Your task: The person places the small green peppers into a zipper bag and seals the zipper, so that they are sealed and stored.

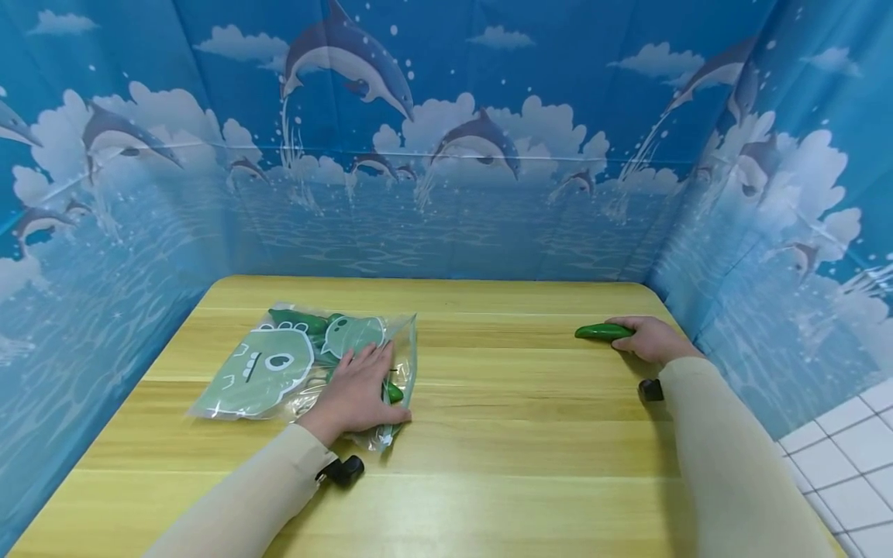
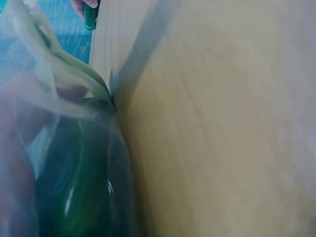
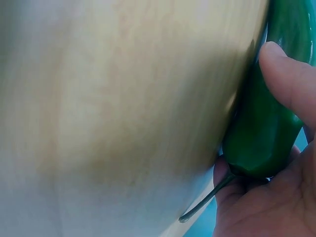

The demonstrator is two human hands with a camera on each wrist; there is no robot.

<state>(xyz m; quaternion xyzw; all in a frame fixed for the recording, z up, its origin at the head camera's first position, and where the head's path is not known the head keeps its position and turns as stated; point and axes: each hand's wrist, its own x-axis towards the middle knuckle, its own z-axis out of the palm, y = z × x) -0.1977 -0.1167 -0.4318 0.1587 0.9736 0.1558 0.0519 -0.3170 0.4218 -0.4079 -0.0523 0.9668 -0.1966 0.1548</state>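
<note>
A clear zip bag (image 1: 261, 376) printed with green cartoon dinosaurs lies on the left of the table, several green chili peppers (image 1: 298, 319) inside. My left hand (image 1: 357, 391) rests on its right part, fingers extended, thumb by the bag's mouth. Close up, the left wrist view shows a pepper (image 2: 76, 173) behind the blurred plastic. At the right, my right hand (image 1: 652, 339) holds another green chili pepper (image 1: 601, 332) near its stem end, thumb on one side and fingers on the other. That pepper's thin stem (image 3: 205, 200) sticks out past the hand in the right wrist view.
The wooden table (image 1: 502, 434) has rounded far corners. A blue curtain (image 1: 446, 225) with dolphins hangs along its back and sides. White tiles (image 1: 851, 457) show at the lower right. A black wrist camera (image 1: 345, 470) sits at the left cuff, another (image 1: 650, 390) at the right.
</note>
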